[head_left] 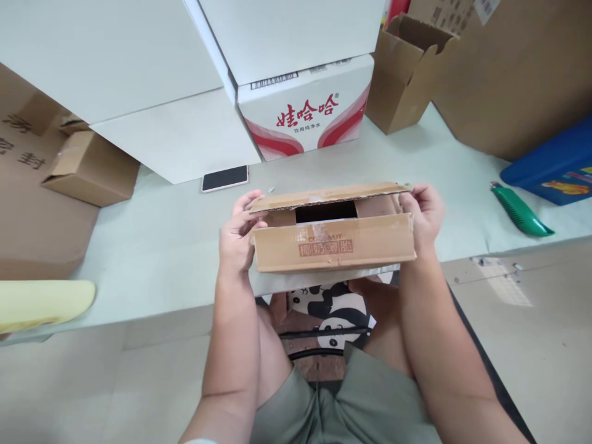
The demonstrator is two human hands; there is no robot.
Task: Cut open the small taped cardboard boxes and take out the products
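Note:
A small brown cardboard box [277, 254] with reddish-brown printing is between my two hands at the table's front edge. Its top flap [324, 196] stands partly raised, leaving a gap into a dark interior. My left hand [240, 234] grips the box's left end, with fingers at the flap and the corner. At the other end, my right hand [423, 213] holds the right corner near the flap, its fingers curled and slightly blurred. What lies inside the box is too dark to make out.
Behind the box lies a phone [225, 179] on the pale tablecloth [171, 246]. White cartons [305, 117] stack up at the back. Open brown boxes [398, 80] stand on either side. A green-handled cutter [520, 209] lies right, beside a blue container [555, 163]. A pale yellow object [46, 302] sits left.

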